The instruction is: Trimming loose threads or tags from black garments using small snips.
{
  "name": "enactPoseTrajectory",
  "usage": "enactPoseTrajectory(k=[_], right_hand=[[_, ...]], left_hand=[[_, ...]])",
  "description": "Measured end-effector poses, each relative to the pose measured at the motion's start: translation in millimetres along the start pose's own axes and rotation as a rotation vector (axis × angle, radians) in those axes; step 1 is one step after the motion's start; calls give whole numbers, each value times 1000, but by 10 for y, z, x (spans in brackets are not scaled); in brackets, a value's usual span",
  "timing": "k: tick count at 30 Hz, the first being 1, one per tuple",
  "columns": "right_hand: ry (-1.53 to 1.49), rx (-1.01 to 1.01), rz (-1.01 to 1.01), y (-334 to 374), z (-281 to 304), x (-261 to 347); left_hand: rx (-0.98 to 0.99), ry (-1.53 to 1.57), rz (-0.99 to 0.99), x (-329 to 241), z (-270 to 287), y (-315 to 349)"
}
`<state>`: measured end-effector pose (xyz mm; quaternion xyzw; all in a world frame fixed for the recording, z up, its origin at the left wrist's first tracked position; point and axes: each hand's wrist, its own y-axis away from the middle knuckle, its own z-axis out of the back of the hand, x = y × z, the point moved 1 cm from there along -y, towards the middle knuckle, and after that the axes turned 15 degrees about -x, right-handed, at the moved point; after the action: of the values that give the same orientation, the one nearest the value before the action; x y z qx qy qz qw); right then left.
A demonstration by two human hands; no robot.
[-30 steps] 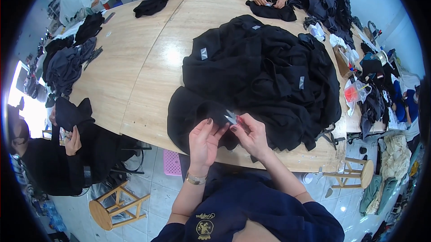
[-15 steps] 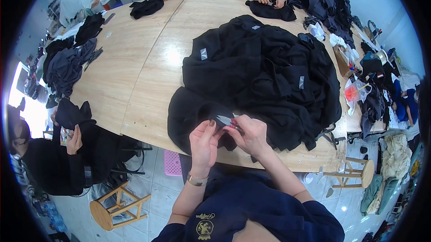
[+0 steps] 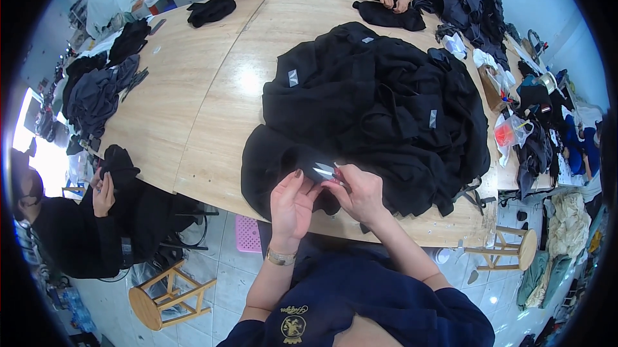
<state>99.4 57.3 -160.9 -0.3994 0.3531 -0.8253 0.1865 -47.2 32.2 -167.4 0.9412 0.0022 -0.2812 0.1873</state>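
Observation:
A large heap of black garments (image 3: 386, 102) covers the table in front of me, with small pale labels showing on it. At its near edge my right hand (image 3: 360, 189) is closed around small red-handled thread snips (image 3: 324, 171), their metal blades apart and pointing left over the black cloth. Just left of the blades is my left hand (image 3: 290, 202), palm partly turned up and fingers curled at the edge of a black garment (image 3: 270, 160). The cloth between these fingers is mostly hidden.
Across the wooden table (image 3: 212, 121) two people handle black pieces (image 3: 389, 17). Another person (image 3: 84, 218) sits at the left with black cloth. Dark clothes (image 3: 96, 99) lie on the left edge. Wooden stools (image 3: 147, 308) and a pink perforated stool (image 3: 247, 234) stand below.
My left fingers have loosened a little, and the snips have shifted slightly, their blades still apart. The person at the left has lowered the black cloth a little.

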Motion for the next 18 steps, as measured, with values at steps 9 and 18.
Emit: enactPoseTrajectory(k=[9,18], right_hand=[[56,-4,90,5,0,-19],[49,-40,83,4,-21,-32]], left_hand=[[19,17,16,-15,-14,-6],[17,5,7,-17,-17,-3]])
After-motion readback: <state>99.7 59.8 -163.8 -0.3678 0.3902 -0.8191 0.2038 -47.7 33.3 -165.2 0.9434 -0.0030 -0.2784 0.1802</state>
